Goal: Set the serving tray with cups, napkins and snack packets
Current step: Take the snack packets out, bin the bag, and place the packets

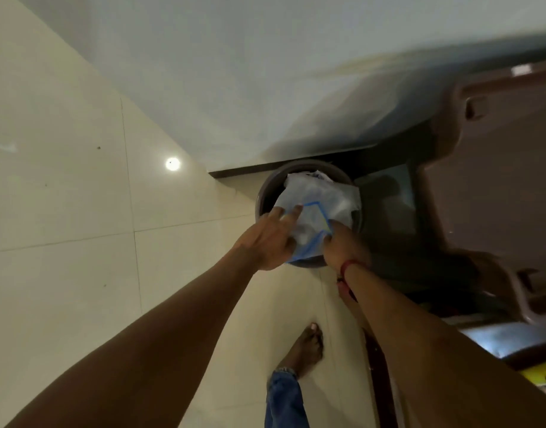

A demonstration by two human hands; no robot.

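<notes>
Head view: we see a round dark-grey bin w/ a smooth rim [262, 193] standing on the cream tiled floor [65, 196], against the base of the pale wall [234, 88]. Inside it sits a crumpled clear plastic bag w/ blue edging [321, 202], filling most of the opening; there's whitish material in or under it, but we can't tell what.

Grip: our left hand [268, 242] lies over the near-left rim, fingers spread and stretched flat onto the plastic, not curled round it — pressing or touching, no clench. Our right hand [342, 245], w/ a red thread band at the wrist [347, 268], is dug into the bag's near-right side; its fingertips are buried in the plastic, so whether it's pinching the bag we can't tell.

To the right, a brown plastic chair [497, 165] stands near the bin, blurred. Below, a bare foot [307, 347] and a blue denim hem [282, 396] on the tiles.

No tray, cups, napkins or snack pkts show here.
</notes>
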